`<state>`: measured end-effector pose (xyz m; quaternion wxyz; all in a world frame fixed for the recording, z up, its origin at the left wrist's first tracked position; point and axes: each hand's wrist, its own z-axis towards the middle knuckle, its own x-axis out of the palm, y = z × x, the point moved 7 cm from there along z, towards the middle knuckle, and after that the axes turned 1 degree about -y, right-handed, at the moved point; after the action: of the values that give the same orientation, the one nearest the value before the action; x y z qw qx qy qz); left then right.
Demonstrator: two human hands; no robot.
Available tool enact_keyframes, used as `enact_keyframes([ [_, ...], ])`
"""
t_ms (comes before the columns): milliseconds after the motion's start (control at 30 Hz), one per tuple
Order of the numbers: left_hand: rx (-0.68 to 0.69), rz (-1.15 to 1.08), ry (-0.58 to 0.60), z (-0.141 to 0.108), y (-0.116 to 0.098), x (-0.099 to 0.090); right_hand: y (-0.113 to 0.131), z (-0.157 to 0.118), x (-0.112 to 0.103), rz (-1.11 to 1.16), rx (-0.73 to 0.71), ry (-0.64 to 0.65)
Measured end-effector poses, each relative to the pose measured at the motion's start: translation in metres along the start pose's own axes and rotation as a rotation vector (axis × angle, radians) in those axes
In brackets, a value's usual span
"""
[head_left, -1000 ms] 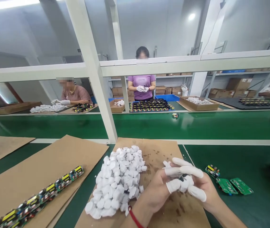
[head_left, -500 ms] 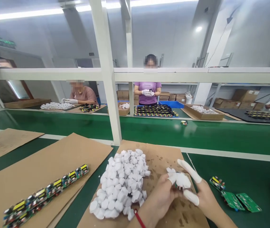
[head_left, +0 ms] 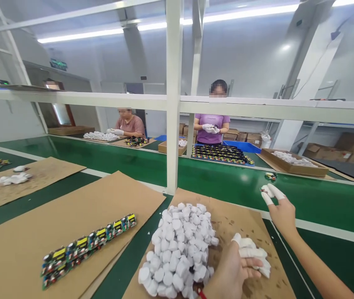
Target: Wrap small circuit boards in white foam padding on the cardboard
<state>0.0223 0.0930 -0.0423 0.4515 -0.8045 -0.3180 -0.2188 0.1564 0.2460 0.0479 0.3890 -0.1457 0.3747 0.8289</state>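
Cardboard on green bench | strip light above | right fingers pinch white piece | left fingers: grip unclear

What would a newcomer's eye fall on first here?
Probably the big heap of white pieces on the central cardboard sheet, beside the left hand. Next, the right hand, extended toward the green strip, pinching a small white piece. Then the row of circuit boards on another cardboard sheet to the left.

I've got the white heap in sight, rounded pieces crowding the left edge of the cardboard sheet. And there, beyond that sheet's far right corner, a small white piece, pinched in the right hand, reddish at one end!
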Motion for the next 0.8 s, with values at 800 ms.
enact_keyframes([
  [800,0.066,0.173,0.006,-0.006,-0.002,0.004,-0.079,-0.064,-0.054,-0.274,-0.059,0.951],
])
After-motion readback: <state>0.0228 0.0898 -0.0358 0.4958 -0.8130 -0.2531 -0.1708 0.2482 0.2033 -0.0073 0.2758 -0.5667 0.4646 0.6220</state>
